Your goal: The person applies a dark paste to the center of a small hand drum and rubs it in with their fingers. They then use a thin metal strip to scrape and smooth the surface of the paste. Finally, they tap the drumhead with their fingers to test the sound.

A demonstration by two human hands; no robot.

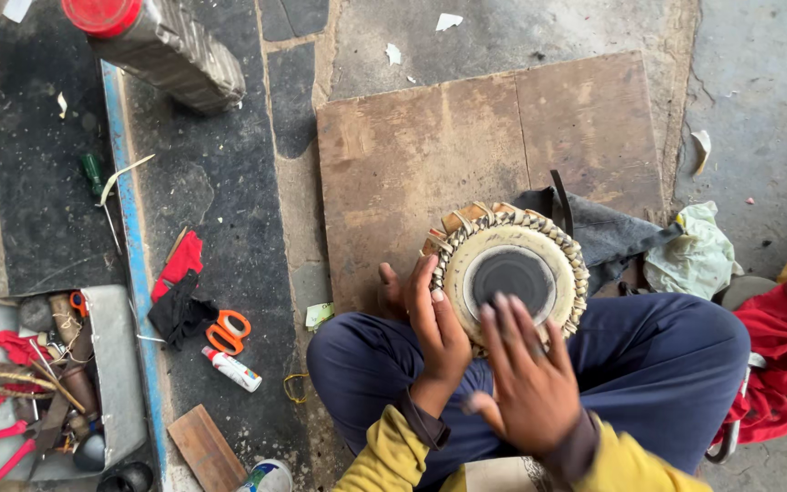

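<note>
A small hand drum (510, 271) with a cream skin, a black round patch in the middle and braided lacing around its rim rests upright between my crossed legs in dark blue trousers. My left hand (432, 323) grips the drum's left side, fingers pressed on the rim. Over the near edge of the drumhead hovers my right hand (526, 374), blurred, fingers spread, holding nothing.
A brown board (430, 146) lies on the stone floor under the drum. Orange-handled scissors (227, 330), a small white tube (232, 369) and red and black cloth (178, 287) lie to the left. A grey tool tray (116, 374) sits far left. Cloths (699, 251) lie right.
</note>
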